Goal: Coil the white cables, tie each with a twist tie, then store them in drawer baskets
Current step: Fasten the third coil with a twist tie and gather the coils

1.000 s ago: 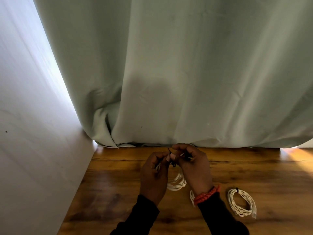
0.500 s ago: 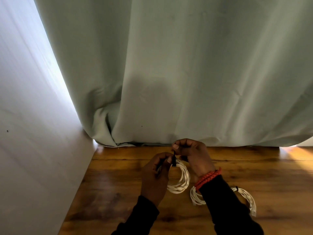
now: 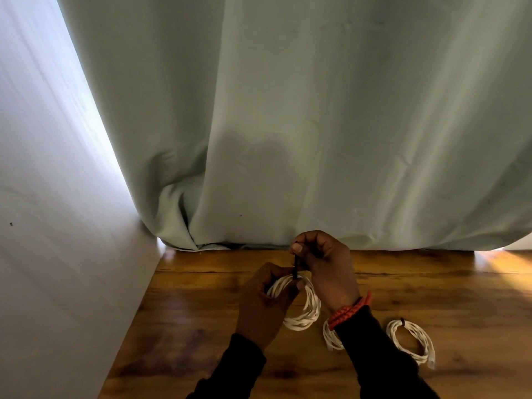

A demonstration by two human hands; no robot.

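Left hand (image 3: 263,305) curled low, fingers (image 3: 288,290) pinching; right hand (image 3: 325,263) raised just beyond it, fingertips pinched, both forearms dark-sleeved.

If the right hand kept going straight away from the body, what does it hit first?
Likely the pale green curtain hanging just beyond the right hand; nothing shows between them, though depth is unclear. That hand pinches the black twist tie.

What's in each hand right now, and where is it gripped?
The left hand grips the coiled white cable at the top of its loop. The right hand pinches the upper end of the black twist tie wrapped there.
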